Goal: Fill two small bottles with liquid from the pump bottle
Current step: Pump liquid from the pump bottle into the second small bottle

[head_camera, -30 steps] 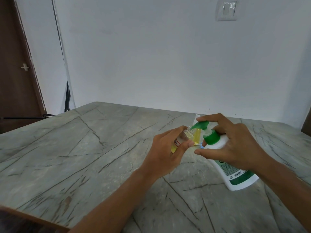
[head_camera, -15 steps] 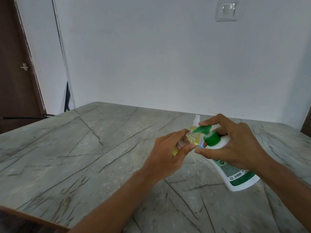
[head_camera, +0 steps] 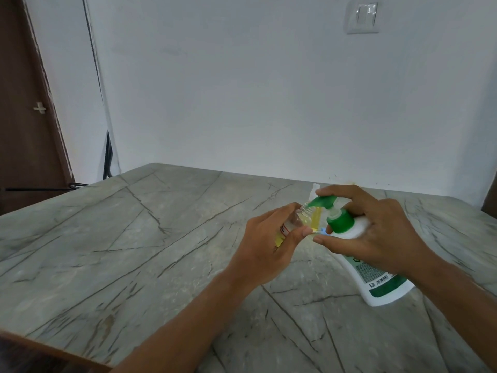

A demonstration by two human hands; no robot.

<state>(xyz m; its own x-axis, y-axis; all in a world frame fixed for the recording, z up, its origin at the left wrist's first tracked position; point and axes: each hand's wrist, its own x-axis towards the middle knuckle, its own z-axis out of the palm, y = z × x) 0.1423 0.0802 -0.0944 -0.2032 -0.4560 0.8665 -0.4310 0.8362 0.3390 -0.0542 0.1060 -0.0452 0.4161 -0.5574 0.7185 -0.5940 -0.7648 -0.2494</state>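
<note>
The marble table [head_camera: 134,251] is seen under the pump bottle [head_camera: 376,281], which is tilted, base on the top. Its body is judged light, smooth and slightly squeezable, best held at the neck. There it is clasped by the right hand [head_camera: 376,235], fingers curled, 1 finger laid on the green pump head [head_camera: 322,201]. Just left of that head, a small bottle [head_camera: 295,223] is pinched by the left hand [head_camera: 269,246], mouth at the spout; it is judged light, rigid, slippery once wet. A 2nd small bottle [head_camera: 316,219], yellow inside, stands just behind the head.
</note>
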